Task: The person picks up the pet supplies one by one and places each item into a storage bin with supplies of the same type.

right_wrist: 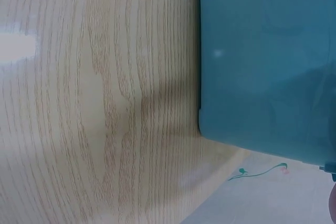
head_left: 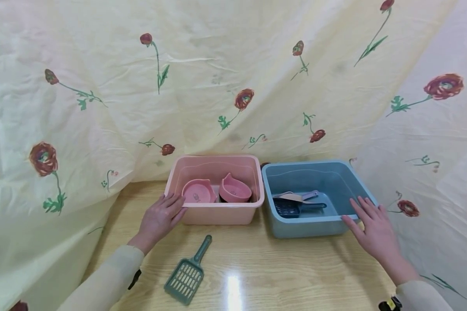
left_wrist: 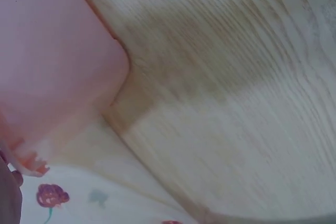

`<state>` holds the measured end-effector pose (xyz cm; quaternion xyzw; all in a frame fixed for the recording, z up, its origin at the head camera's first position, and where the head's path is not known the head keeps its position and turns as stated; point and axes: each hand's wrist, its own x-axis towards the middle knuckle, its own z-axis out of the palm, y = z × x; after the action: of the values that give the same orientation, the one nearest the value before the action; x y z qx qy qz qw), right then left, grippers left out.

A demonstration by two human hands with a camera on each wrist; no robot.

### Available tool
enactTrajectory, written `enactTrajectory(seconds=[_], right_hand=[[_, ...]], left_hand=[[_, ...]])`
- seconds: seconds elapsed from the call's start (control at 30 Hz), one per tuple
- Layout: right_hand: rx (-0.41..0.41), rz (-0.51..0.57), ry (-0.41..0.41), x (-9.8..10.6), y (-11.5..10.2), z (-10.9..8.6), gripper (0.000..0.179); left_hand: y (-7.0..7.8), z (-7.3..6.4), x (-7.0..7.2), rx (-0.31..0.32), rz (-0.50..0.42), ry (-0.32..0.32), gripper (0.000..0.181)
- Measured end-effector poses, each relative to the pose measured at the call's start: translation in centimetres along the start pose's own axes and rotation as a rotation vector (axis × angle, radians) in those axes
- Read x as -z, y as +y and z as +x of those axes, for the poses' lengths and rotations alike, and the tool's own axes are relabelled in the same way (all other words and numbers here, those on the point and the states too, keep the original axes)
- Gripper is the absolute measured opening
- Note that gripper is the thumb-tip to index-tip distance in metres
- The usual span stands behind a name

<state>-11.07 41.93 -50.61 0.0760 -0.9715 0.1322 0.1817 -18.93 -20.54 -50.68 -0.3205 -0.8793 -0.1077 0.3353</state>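
My left hand rests on the front left corner of a pink plastic basin, fingers lying over its rim. Inside the basin are two pink pet bowls, one round bowl flat on the left and a tilted bowl on the right with something dark under it. My right hand touches the front right corner of a blue basin with spread fingers. A dark blue litter scoop lies in it, with a beige and a lilac handled tool partly behind. Only fingertips show in the wrist views.
A grey-green slotted litter scoop lies on the wooden table in front of the pink basin, its handle pointing toward it. Flower-printed cloth hangs behind the basins and along both sides. A small dark thing shows between the basins' back corners.
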Motion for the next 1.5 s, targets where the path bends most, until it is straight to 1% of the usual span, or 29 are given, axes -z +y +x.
enactTrajectory(seconds=[0.1, 0.23, 0.3, 0.43, 0.5, 0.63, 0.73, 0.83, 0.93, 1.03, 1.13, 1.17, 1.27, 1.4, 1.5], right_hand=[[-0.001, 0.005, 0.004, 0.0, 0.1, -0.1, 0.070], [0.004, 0.017, 0.024, 0.0, 0.3, -0.3, 0.069], [0.007, 0.021, 0.036, 0.0, 0.5, -0.4, 0.068], [0.006, 0.023, 0.051, 0.0, 0.6, -0.5, 0.068], [0.001, 0.023, 0.051, 0.0, 0.7, -0.5, 0.068], [-0.004, 0.028, 0.048, 0.2, 0.7, -0.5, 0.068], [-0.005, 0.037, 0.051, 0.3, 0.7, -0.6, 0.068], [-0.003, 0.040, 0.048, 0.4, 0.6, -0.6, 0.068], [0.001, 0.036, 0.034, 0.5, 0.6, -0.5, 0.068], [-0.001, 0.033, 0.020, 0.4, 0.5, -0.4, 0.068], [-0.005, 0.031, 0.010, 0.4, 0.3, -0.2, 0.068], [-0.005, 0.032, 0.010, 0.4, 0.3, -0.1, 0.068], [-0.001, 0.038, 0.012, 0.3, 0.1, 0.2, 0.068], [0.000, 0.050, 0.017, 0.1, 0.0, 0.3, 0.067], [-0.003, 0.049, 0.015, 0.0, -0.1, 0.2, 0.067]], left_hand=[[0.3, 0.5, 0.8, 0.043, -0.022, -0.054, 0.054], [0.8, 1.5, 2.4, 0.099, -0.063, -0.135, 0.059], [1.1, 1.9, 3.5, 0.142, -0.093, -0.192, 0.063], [1.6, 2.6, 5.8, 0.241, -0.171, -0.340, 0.070], [1.7, 2.9, 6.9, 0.275, -0.206, -0.409, 0.072], [1.9, 3.0, 8.5, 0.289, -0.238, -0.506, 0.073], [2.0, 2.8, 8.7, 0.271, -0.255, -0.560, 0.074], [2.3, 2.2, 8.3, 0.266, -0.280, -0.612, 0.077], [2.7, 1.3, 7.3, 0.279, -0.329, -0.654, 0.079], [3.1, 0.6, 6.1, 0.338, -0.392, -0.697, 0.079], [3.5, -0.2, 4.6, 0.381, -0.437, -0.731, 0.082], [3.7, -0.4, 4.2, 0.399, -0.445, -0.744, 0.084], [4.0, -1.2, 3.0, 0.404, -0.465, -0.760, 0.088], [4.3, -1.8, 1.5, 0.401, -0.480, -0.788, 0.090], [4.4, -2.2, 0.6, 0.417, -0.469, -0.815, 0.089]])
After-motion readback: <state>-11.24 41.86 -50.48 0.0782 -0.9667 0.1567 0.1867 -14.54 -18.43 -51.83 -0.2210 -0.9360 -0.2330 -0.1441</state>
